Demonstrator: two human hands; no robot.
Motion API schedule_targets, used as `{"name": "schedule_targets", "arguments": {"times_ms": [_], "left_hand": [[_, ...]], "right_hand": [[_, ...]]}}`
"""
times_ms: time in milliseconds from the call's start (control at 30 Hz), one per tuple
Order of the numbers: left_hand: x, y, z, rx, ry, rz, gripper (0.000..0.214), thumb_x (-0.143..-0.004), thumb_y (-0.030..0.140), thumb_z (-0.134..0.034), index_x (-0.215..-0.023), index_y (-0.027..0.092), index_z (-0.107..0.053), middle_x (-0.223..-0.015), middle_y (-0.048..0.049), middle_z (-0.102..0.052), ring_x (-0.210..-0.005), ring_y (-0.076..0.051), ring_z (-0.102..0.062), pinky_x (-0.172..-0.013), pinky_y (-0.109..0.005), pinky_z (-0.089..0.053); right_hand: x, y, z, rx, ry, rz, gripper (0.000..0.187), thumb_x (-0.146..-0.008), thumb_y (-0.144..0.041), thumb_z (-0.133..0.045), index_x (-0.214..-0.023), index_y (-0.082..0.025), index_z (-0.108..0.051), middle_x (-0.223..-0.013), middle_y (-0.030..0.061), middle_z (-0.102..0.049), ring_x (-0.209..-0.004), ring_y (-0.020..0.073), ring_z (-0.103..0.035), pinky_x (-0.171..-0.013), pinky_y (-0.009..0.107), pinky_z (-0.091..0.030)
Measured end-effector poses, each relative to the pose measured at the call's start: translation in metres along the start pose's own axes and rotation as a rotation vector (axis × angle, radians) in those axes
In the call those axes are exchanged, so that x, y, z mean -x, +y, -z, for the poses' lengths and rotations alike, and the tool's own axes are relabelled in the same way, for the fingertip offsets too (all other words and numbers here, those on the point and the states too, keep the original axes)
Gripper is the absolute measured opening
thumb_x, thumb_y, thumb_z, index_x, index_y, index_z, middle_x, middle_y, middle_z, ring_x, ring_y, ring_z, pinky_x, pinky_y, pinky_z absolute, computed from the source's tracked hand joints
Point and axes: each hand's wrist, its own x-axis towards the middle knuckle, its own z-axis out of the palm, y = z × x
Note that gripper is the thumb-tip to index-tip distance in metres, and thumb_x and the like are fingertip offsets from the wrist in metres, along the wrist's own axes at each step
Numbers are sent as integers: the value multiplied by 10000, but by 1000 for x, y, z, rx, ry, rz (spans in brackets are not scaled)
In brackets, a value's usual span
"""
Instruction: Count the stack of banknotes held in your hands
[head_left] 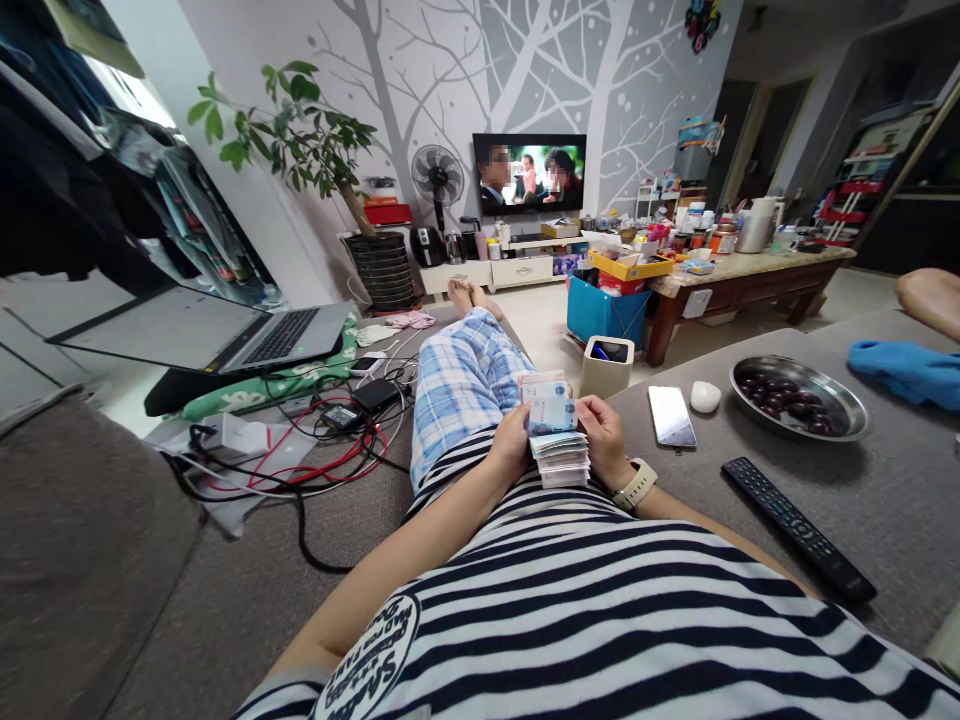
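Note:
Over my lap, my left hand [511, 440] grips the left side of a stack of banknotes [553, 412]. The notes are pale blue and pinkish, and the lower part of the stack [562, 462] bends down toward my striped shirt in a fan of many edges. My right hand [602, 432], with a pale watch [636, 484] on its wrist, pinches the right edge of the upper notes. Fingers of both hands are partly hidden behind the money.
Right of me on the grey sofa lie a phone [672, 416], a white earbud case [705, 397], a remote control [796, 524] and a steel bowl [855, 405] of dark fruit. Tangled cables [300, 470] and a laptop [292, 335] are at left. A small bin [606, 376] stands ahead.

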Motion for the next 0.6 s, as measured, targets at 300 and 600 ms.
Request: {"name": "schedule_targets", "arguments": {"times_ms": [300,600], "left_hand": [[2,1,-5,87,-14,37,82,-752,238,-699,-761,157,-688,-765,-95,-772,-924,-286,-742,-858,-415,-585],[-2,-4,2,40,-28,54,145,-673,211,-790,-762,141,-698,-587,-27,-674,-586,-195,-664,-670,-331,-550]], "right_hand": [[0,5,-1,-72,-50,-34,461,-885,-639,-585,-660,-240,-540,-558,-13,-544,-539,161,-469,-576,319,-398],[-4,10,0,34,34,-88,416,-843,-577,-639,-652,-226,-521,-600,-33,-488,-581,150,-441,-586,304,-360]]}}
